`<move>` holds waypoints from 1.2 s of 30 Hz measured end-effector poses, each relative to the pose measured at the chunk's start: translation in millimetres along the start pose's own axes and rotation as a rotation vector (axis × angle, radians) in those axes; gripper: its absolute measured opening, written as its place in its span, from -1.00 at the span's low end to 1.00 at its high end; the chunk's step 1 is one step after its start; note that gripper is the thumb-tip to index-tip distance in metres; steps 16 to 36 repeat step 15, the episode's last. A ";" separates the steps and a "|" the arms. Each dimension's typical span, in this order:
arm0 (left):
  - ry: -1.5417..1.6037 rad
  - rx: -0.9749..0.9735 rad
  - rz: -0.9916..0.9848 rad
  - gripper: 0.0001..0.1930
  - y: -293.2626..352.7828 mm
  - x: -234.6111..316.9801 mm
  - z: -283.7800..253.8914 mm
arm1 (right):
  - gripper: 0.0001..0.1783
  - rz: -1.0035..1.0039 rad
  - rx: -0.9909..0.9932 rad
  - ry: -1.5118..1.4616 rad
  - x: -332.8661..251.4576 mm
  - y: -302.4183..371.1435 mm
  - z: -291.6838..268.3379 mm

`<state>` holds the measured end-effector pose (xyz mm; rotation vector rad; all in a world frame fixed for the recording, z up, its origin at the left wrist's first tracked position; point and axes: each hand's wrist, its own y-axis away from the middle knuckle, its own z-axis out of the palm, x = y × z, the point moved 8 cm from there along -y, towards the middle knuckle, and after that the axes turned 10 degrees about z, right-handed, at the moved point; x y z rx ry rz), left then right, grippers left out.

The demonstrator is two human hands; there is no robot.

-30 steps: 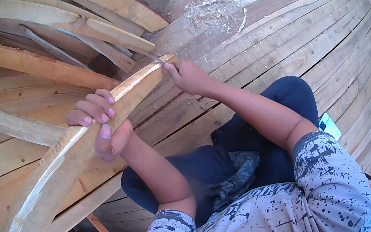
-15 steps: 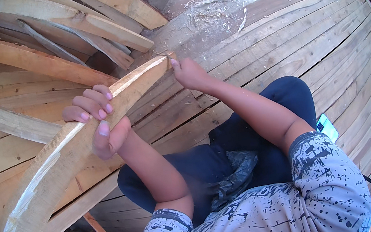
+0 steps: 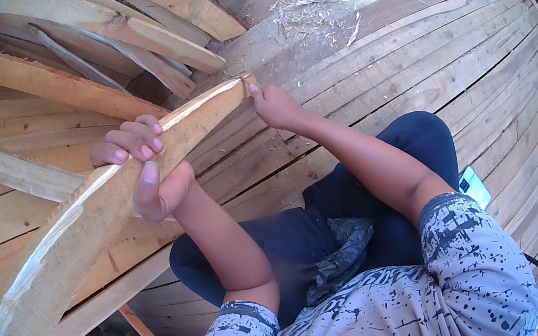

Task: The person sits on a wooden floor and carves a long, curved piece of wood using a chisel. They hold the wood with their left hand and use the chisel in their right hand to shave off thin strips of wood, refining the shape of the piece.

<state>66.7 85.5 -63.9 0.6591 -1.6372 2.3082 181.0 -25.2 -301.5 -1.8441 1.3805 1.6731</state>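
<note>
A long curved wooden timber (image 3: 73, 232) runs from the lower left up to a narrow tip near the centre, with a pale, freshly cut strip along its upper edge. My left hand (image 3: 143, 162) is closed around its middle, fingers over the top edge and thumb on the near face. At the tip, my right hand (image 3: 276, 106) is closed with the thumb against the end. A thin dark strip, perhaps cord, crosses the wood there. What the right fingers pinch is mostly hidden.
Several rough planks (image 3: 61, 81) lean and lie at the upper left. Wood shavings (image 3: 313, 19) litter the plank floor (image 3: 373, 76) beyond my hands. A phone (image 3: 474, 187) lies beside my right knee. Dark plastic (image 3: 341, 254) rests in my lap, and a gap opens at the lower left.
The timber's lower left end has shifted slightly to the left, its tip staying nearly in place. Both hands keep almost the same position and hold.
</note>
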 end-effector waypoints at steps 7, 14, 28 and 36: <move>-0.014 -0.006 0.006 -0.62 1.2 0.7 2.6 | -0.34 -0.030 -0.057 -0.077 -18.5 6.2 -0.7; 0.026 -0.028 -0.011 -0.66 -0.3 -1.6 2.3 | -0.32 0.102 -0.016 -0.065 13.9 -10.6 -2.9; 0.027 -0.038 -0.003 -0.66 -4.8 -2.2 2.3 | -0.35 0.102 -0.066 0.023 10.2 -17.3 -3.6; 0.027 -0.038 -0.003 -0.66 -4.8 -2.2 2.3 | -0.35 0.102 -0.066 0.023 10.2 -17.3 -3.6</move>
